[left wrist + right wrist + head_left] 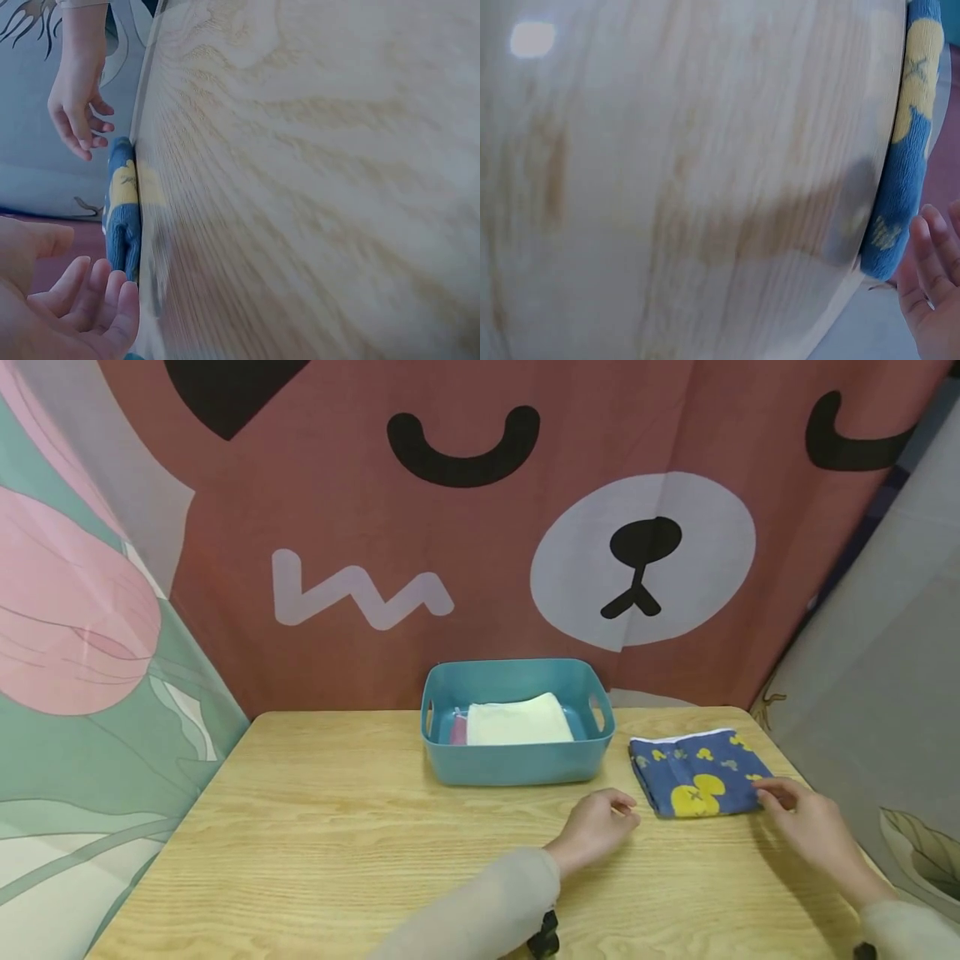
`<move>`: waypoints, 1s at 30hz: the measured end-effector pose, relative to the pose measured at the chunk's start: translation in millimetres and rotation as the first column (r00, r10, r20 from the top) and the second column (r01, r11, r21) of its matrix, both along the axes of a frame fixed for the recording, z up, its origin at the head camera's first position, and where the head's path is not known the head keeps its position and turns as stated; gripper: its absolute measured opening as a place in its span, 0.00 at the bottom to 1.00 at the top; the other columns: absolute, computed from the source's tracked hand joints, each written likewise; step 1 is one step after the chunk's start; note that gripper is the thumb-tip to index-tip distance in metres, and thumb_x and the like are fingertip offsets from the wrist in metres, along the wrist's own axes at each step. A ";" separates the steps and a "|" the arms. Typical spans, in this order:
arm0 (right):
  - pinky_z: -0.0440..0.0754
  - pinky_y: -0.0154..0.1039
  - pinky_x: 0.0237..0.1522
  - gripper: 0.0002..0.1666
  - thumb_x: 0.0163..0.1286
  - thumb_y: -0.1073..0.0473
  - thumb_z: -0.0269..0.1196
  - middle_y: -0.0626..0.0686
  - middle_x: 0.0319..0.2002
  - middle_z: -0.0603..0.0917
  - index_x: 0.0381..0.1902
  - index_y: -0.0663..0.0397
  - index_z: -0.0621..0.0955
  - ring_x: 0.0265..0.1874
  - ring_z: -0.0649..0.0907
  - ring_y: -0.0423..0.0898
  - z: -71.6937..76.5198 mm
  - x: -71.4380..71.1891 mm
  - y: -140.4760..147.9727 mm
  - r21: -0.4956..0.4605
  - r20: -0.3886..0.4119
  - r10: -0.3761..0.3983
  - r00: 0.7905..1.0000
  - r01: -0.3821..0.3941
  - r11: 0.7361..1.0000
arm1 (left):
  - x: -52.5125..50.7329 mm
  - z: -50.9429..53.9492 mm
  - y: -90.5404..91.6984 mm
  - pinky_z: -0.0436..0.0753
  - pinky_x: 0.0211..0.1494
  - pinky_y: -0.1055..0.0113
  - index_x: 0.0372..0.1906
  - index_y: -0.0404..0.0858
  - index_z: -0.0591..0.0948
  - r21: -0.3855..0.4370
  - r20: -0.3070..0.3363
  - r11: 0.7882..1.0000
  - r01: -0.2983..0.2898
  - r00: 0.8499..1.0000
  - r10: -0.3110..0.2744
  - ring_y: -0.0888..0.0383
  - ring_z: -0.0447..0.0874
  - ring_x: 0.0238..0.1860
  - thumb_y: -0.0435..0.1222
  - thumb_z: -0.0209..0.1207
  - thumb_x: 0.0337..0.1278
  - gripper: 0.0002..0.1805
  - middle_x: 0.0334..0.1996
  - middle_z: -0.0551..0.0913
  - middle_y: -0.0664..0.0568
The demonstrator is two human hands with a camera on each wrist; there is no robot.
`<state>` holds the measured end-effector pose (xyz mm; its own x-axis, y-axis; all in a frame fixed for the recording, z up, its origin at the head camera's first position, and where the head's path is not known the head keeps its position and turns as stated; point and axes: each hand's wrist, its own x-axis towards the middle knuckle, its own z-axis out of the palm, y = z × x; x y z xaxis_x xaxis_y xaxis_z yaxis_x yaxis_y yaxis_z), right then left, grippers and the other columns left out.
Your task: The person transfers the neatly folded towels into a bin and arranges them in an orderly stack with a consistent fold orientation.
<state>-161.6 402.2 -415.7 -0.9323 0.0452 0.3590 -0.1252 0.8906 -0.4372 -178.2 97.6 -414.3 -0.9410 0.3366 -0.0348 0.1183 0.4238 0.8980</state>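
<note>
The blue cloth (697, 777) with yellow figures lies flat on the right of the table (322, 827), folded in layers, which probably keeps it compact and its edges even. The left hand (596, 827) sits just left of its near corner, fingers loosely bent and gripping nothing; the right hand (810, 827) is at the near right corner, fingers relaxed, pinching nothing, though I cannot tell whether the tips touch the fabric. Flanking it this way seems to suit working both sides evenly. The basket (513, 764) stands far and left of it, its walls presumably containing the cream cloth (519, 721) and pink piece (458, 731) inside.
</note>
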 end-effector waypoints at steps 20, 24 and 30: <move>0.71 0.39 0.26 0.24 0.77 0.52 0.54 0.72 0.46 0.82 0.54 0.70 0.79 0.37 0.82 0.62 -2.1 -11.4 24.2 -0.121 0.059 -0.207 0.977 0.213 0.970 | -13.6 -3.9 40.5 0.78 0.42 0.69 0.48 0.40 0.83 0.014 -0.016 0.988 -0.154 0.988 0.154 0.63 0.78 0.37 0.36 0.66 0.60 0.12 0.36 0.81 0.57; 0.71 0.41 0.28 0.25 0.78 0.52 0.52 0.72 0.49 0.80 0.55 0.70 0.78 0.40 0.81 0.64 -3.3 -19.6 24.7 -0.138 0.090 -0.245 0.965 0.256 0.957 | -15.8 -5.8 48.2 0.79 0.46 0.68 0.50 0.39 0.82 0.002 -0.041 0.982 -0.190 0.981 0.190 0.61 0.79 0.40 0.38 0.67 0.60 0.15 0.39 0.80 0.54; 0.71 0.43 0.30 0.26 0.77 0.51 0.51 0.72 0.49 0.80 0.56 0.70 0.77 0.40 0.80 0.64 -6.1 -30.8 24.3 -0.145 0.138 -0.287 0.948 0.306 0.941 | -18.1 -9.8 56.0 0.78 0.51 0.66 0.57 0.36 0.80 -0.035 -0.021 0.975 -0.218 0.976 0.217 0.59 0.79 0.45 0.40 0.65 0.61 0.21 0.41 0.79 0.53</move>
